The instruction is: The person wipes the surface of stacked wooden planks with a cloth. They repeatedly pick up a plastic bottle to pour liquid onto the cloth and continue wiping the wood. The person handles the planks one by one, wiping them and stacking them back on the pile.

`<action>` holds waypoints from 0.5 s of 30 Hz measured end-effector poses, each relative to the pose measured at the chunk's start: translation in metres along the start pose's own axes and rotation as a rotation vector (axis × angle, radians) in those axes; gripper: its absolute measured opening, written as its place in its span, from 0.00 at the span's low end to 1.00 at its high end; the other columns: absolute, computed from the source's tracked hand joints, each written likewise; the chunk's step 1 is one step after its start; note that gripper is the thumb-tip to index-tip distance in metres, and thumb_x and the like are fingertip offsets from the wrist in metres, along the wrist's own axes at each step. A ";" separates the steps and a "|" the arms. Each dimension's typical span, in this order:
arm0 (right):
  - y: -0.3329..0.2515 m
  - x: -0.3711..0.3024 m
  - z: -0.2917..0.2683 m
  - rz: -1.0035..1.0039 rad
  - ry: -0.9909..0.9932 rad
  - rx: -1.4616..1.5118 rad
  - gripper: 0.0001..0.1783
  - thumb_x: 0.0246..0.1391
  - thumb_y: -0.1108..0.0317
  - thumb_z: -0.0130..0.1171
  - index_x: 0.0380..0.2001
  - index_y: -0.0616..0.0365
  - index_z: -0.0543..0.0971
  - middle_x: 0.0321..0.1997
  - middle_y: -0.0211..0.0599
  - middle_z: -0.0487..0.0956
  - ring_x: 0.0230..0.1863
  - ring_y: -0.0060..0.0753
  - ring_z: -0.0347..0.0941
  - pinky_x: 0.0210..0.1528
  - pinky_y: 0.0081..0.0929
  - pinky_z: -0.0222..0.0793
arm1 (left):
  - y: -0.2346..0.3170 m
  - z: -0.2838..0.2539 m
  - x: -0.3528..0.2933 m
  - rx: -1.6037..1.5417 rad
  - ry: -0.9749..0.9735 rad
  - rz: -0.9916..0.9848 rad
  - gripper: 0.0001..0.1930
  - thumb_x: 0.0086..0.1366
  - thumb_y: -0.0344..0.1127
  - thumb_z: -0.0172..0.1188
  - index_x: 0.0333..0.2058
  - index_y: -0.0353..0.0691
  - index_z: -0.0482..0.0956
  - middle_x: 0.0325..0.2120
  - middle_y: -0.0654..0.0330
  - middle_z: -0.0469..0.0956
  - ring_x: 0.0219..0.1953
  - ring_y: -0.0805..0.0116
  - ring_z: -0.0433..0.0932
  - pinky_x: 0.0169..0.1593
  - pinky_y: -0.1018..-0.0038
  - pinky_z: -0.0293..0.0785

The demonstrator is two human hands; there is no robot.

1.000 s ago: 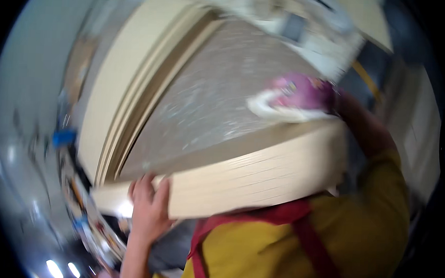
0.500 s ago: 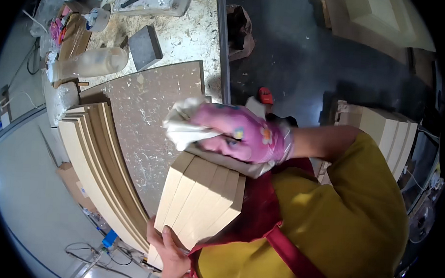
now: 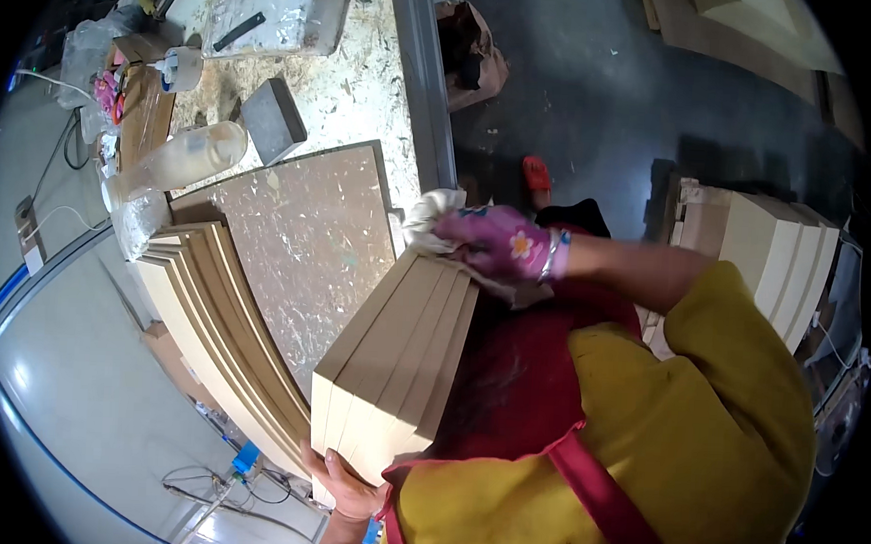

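A stack of several pale wooden boards (image 3: 394,338), pressed together, rests at the near edge of the worktable against my red apron. My right hand (image 3: 500,244), in a pink flowered glove, grips a crumpled white cloth (image 3: 433,214) at the far end of the stack. Part of the cloth hangs below the glove, and its contact with the boards is partly hidden. Bare, my left hand (image 3: 346,490) holds the lower near end of the stack, thumb and fingers against the boards.
Curved boards (image 3: 224,331) are stacked to the left, beside a brown paint-flecked panel (image 3: 296,237). Farther back are a grey block (image 3: 273,119), a clear plastic bottle (image 3: 193,156) and a black-handled tool (image 3: 239,32). A pallet of boards (image 3: 762,252) stands on the right.
My right hand and the cloth have moved right and slightly away, uncovering more of the boards' top. My left hand keeps its place at the near end. The whole view has shifted a little.
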State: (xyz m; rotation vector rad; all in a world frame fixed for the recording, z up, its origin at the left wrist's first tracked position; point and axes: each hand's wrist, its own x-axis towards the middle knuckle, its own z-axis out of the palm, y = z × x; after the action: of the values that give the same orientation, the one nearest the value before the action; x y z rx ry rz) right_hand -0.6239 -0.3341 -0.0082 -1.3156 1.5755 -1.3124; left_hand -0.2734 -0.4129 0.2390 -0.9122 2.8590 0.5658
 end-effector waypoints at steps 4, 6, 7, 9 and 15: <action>0.005 0.001 -0.043 -0.048 -0.186 0.032 0.25 0.45 0.73 0.56 0.51 0.52 0.74 0.36 0.43 0.81 0.36 0.44 0.80 0.36 0.33 0.75 | 0.003 -0.004 0.000 -0.005 -0.041 -0.003 0.50 0.53 0.62 0.62 0.68 0.53 0.46 0.64 0.36 0.40 0.64 0.38 0.52 0.60 0.51 0.58; -0.005 0.014 -0.067 0.296 -0.040 -0.015 0.21 0.47 0.71 0.57 0.48 0.53 0.77 0.38 0.43 0.81 0.37 0.44 0.80 0.38 0.32 0.75 | 0.006 -0.001 0.010 -0.002 -0.021 0.024 0.48 0.53 0.53 0.64 0.67 0.51 0.47 0.64 0.36 0.42 0.64 0.37 0.52 0.60 0.50 0.57; -0.032 0.026 -0.072 0.173 0.068 -0.013 0.18 0.49 0.70 0.58 0.46 0.54 0.78 0.39 0.43 0.81 0.38 0.43 0.80 0.39 0.30 0.74 | 0.011 0.002 0.011 -0.010 0.008 0.025 0.46 0.53 0.45 0.66 0.67 0.48 0.48 0.64 0.36 0.44 0.64 0.37 0.53 0.61 0.49 0.56; -0.045 0.032 -0.037 0.052 -0.006 0.168 0.18 0.50 0.68 0.59 0.47 0.51 0.77 0.34 0.44 0.80 0.34 0.45 0.79 0.35 0.37 0.73 | 0.012 0.005 0.014 -0.080 0.021 0.038 0.45 0.54 0.39 0.66 0.66 0.46 0.49 0.64 0.36 0.46 0.63 0.37 0.53 0.60 0.48 0.55; -0.026 0.022 -0.012 0.032 -0.083 -0.132 0.21 0.44 0.73 0.58 0.46 0.50 0.76 0.29 0.41 0.79 0.30 0.44 0.78 0.30 0.38 0.71 | -0.001 0.003 -0.001 -0.039 0.002 0.008 0.48 0.55 0.62 0.60 0.68 0.50 0.47 0.63 0.33 0.40 0.64 0.36 0.51 0.61 0.51 0.58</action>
State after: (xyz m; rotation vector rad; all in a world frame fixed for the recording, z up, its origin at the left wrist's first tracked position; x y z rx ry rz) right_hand -0.6337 -0.3517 0.0219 -1.4007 1.6422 -1.1363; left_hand -0.2718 -0.4121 0.2362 -0.9082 2.8642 0.6237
